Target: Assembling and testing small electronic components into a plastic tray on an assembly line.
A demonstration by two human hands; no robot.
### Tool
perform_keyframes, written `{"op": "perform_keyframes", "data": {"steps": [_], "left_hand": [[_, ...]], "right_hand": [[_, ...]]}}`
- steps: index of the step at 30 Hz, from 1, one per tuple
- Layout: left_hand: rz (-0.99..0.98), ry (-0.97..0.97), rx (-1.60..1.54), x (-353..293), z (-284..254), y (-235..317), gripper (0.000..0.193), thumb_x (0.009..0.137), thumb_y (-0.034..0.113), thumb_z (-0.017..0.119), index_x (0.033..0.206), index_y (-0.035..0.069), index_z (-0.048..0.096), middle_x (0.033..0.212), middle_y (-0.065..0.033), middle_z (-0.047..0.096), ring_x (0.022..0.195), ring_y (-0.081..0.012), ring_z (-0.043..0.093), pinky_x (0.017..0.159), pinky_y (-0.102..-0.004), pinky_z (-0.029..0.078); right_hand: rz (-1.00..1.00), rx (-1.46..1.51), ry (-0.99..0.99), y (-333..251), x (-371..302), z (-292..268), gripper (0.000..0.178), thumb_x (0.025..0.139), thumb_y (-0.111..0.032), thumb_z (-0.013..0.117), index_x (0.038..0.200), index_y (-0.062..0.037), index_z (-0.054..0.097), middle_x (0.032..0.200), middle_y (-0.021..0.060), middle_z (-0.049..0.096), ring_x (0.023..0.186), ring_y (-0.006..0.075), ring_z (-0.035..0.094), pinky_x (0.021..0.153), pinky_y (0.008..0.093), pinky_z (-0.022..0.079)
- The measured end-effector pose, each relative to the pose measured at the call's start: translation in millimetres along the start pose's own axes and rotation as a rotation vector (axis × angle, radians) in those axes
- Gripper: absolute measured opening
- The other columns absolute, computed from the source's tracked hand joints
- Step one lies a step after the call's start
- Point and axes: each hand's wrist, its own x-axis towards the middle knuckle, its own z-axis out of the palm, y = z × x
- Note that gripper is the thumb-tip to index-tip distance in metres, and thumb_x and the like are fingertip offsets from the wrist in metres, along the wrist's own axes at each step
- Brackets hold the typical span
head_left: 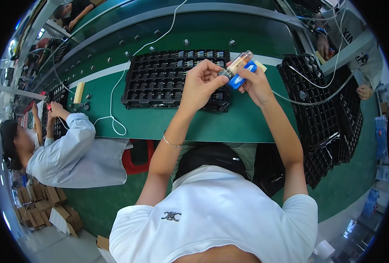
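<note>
Above the far edge of a black compartment tray (155, 83), my two hands are held close together. My left hand (202, 84) pinches the dark lower end of a clear tube-shaped piece (239, 62) with something orange-brown inside, its thumb and fingers closed. My right hand (256, 83) is wrapped round a bright blue piece (242, 76) that lies right against the tube. Whether the two are joined I cannot tell. The tray beneath has rows of small dark and metallic parts in its pockets, partly covered by my left hand.
Stacked black trays (310, 109) stand to my right, with a pale hose (313, 103) across them. A white cable (112, 98) loops over the green table (159, 127). Small metal parts (186, 42) sit along the back. A co-worker (67, 149) sits at my left beside a red stool (138, 164).
</note>
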Motion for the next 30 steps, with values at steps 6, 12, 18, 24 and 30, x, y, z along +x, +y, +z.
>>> {"op": "perform_keyframes", "data": {"steps": [6, 12, 18, 24, 30], "left_hand": [[-0.029, 0.004, 0.007, -1.4, 1.0, -7.2, 0.02, 0.082, 0.004, 0.073, 0.096, 0.001, 0.06, 0.081, -0.0024, 0.064, 0.066, -0.0026, 0.056, 0.053, -0.0161, 0.041], [-0.149, -0.026, -0.083, 1.7, 2.2, -6.9, 0.021, 0.081, 0.005, 0.074, 0.094, 0.003, 0.057, 0.08, -0.0013, 0.063, 0.064, -0.0026, 0.055, 0.052, -0.0156, 0.04], [-0.059, -0.15, 0.238, 4.1, -19.1, -28.6, 0.03, 0.076, 0.013, 0.08, 0.093, 0.005, 0.057, 0.075, 0.0013, 0.059, 0.068, -0.0051, 0.054, 0.061, -0.0197, 0.044], [0.026, 0.309, 1.471, 33.0, -87.8, -24.0, 0.053, 0.077, 0.054, 0.071, 0.083, 0.003, 0.062, 0.08, -0.0141, 0.065, 0.078, -0.0342, 0.064, 0.065, -0.0444, 0.05], [-0.229, 0.213, 1.572, 58.0, -102.6, -34.7, 0.047, 0.08, 0.048, 0.07, 0.082, 0.001, 0.069, 0.086, -0.0192, 0.069, 0.081, -0.0368, 0.068, 0.071, -0.0455, 0.055]], "right_hand": [[0.007, -0.005, -0.003, 3.9, -0.4, -3.3, 0.035, 0.09, -0.023, 0.064, 0.114, 0.0022, 0.061, 0.085, 0.0028, 0.064, 0.064, 0.0055, 0.059, 0.046, 0.0192, 0.044], [0.087, 0.021, -0.03, 7.3, -1.3, -6.6, 0.04, 0.089, -0.025, 0.066, 0.118, 0.0008, 0.059, 0.087, 0.0024, 0.065, 0.063, 0.0054, 0.059, 0.048, 0.0185, 0.044], [0.156, -0.132, -0.157, -3.5, -13.8, -20.4, 0.038, 0.087, -0.02, 0.069, 0.118, -0.0008, 0.059, 0.086, 0.0026, 0.065, 0.062, 0.0064, 0.059, 0.049, 0.0182, 0.045], [-0.332, -0.769, 0.377, 22.7, -2.2, -77.6, 0.036, 0.082, -0.026, 0.074, 0.105, -0.0003, 0.062, 0.082, 0.0091, 0.067, 0.068, 0.018, 0.066, 0.062, 0.0286, 0.052], [-0.447, -1.179, 0.528, 44.2, 0.3, -78.6, 0.042, 0.077, -0.022, 0.077, 0.11, -0.001, 0.063, 0.086, 0.0097, 0.065, 0.068, 0.0165, 0.063, 0.064, 0.0284, 0.05]]}}
